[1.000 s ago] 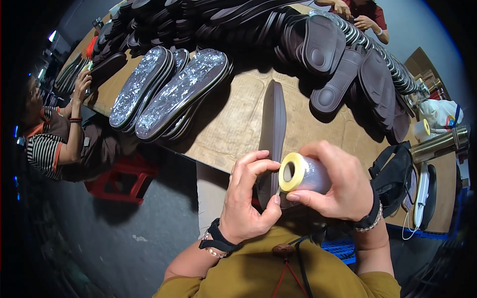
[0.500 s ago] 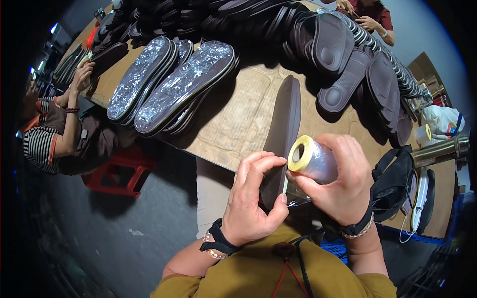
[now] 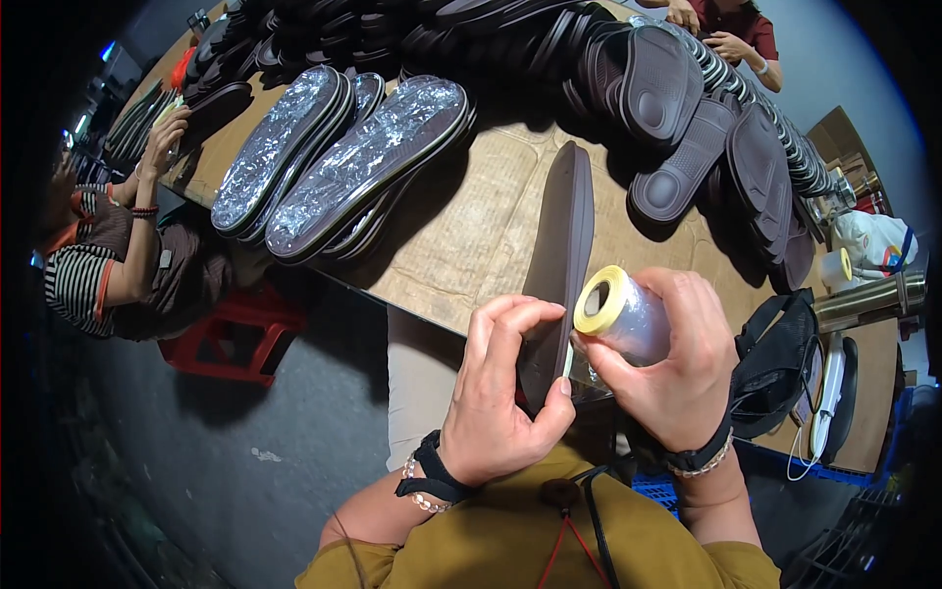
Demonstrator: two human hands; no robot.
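The half-closed left hand (image 3: 502,398) pinches a sole (image 3: 562,231) edgewise at the near side of the surface (image 3: 466,211); the right hand (image 3: 689,344), curled round the roll (image 3: 643,322), seems best held close.

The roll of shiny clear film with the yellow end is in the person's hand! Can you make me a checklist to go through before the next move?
1. Roll of shiny clear film held firmly: ok, the right hand curls around it.
2. Long dark brown shoe sole steadied: ok, the left hand has fingers and thumb at its near end.
3. Sole lying flat: not ok, it is tipped up on its long edge.
4. Thin pale strip stuck to the sole's edge: cannot tell, too small to see.
5. Dark soles topped with crinkly clear film out of the hands' way: ok, they lie farther left.
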